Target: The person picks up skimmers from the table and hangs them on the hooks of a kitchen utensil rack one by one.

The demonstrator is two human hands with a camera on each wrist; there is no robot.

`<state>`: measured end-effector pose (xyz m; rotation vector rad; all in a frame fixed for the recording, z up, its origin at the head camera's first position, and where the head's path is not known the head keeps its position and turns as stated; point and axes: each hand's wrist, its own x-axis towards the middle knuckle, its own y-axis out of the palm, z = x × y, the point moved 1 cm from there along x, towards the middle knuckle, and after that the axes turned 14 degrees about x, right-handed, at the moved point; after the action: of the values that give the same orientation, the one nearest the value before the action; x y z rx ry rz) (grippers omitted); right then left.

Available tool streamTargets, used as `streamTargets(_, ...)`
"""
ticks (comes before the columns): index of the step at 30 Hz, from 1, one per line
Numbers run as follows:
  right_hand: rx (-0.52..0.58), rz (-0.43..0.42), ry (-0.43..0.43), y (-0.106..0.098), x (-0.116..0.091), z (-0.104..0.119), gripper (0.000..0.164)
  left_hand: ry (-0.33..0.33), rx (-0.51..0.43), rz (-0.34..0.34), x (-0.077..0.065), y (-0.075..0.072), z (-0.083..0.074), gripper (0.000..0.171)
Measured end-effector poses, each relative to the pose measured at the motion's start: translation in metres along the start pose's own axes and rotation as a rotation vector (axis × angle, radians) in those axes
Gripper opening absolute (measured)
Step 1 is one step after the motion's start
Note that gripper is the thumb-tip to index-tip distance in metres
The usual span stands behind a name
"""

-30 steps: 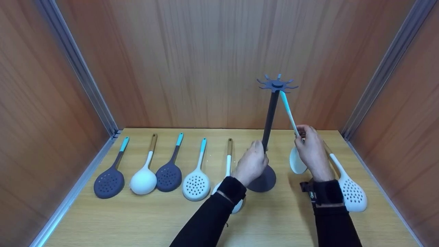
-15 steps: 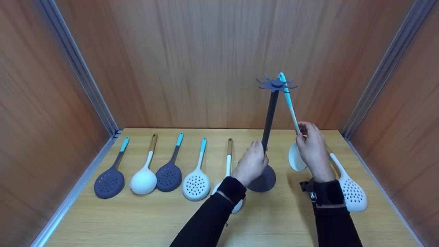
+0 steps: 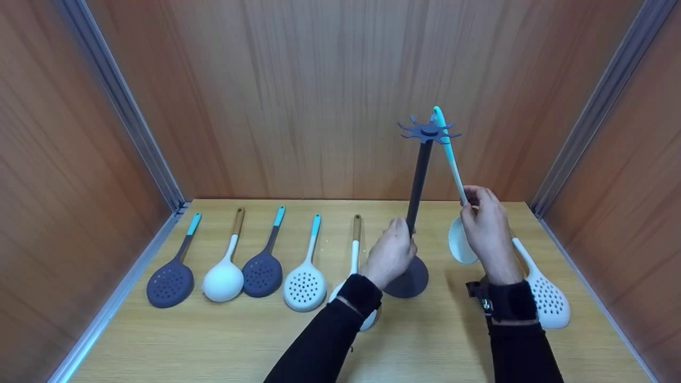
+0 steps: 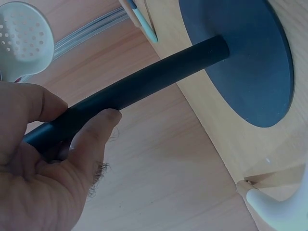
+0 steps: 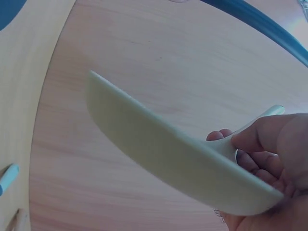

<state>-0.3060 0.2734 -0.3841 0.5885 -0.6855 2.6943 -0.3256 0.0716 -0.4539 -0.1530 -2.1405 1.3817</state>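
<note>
My left hand [image 3: 391, 252] grips the pole of a dark utensil stand [image 3: 418, 186], thumb and fingers around it in the left wrist view. The stand has a round base and a star of curved hooks on top. My right hand [image 3: 485, 229] pinches the lower handle of a white skimmer [image 3: 461, 242] with a turquoise handle end. Its handle tip rises just above a back hook; whether it sits on that hook I cannot tell. In the left wrist view, a perforated white head [image 4: 24, 41] appears to be this skimmer. The right wrist view shows its smooth outer side [image 5: 163, 149].
Left of the stand lie a dark skimmer [image 3: 170, 283], a white ladle [image 3: 222, 282], another dark skimmer [image 3: 262, 274], a white skimmer [image 3: 304, 287] and a wooden-handled white utensil [image 3: 355, 250], partly hidden. A white slotted utensil [image 3: 548, 303] lies right. Wooden walls [image 3: 340, 96] enclose the table.
My right hand has raised the skimmer slightly. Its handle tip came up from beneath the hook star to just above a back hook. My left hand stays on the pole.
</note>
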Motion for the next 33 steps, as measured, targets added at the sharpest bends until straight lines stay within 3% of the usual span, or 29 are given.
streamTargets(13,0.027,-0.007,-0.034,0.0000,-0.0008,0.0015,0.034,-0.023,0.006,0.006,-0.0012,0.0004,0.0004,0.018)
streamTargets(20,0.043,-0.014,-0.022,-0.0005,-0.0025,0.0028,0.033,-0.054,-0.006,0.038,-0.0007,0.0012,0.0000,0.018)
streamTargets(33,0.039,-0.017,-0.007,-0.0015,-0.0036,0.0085,0.031,-0.048,-0.005,0.032,0.0003,0.0012,0.0004,0.017)
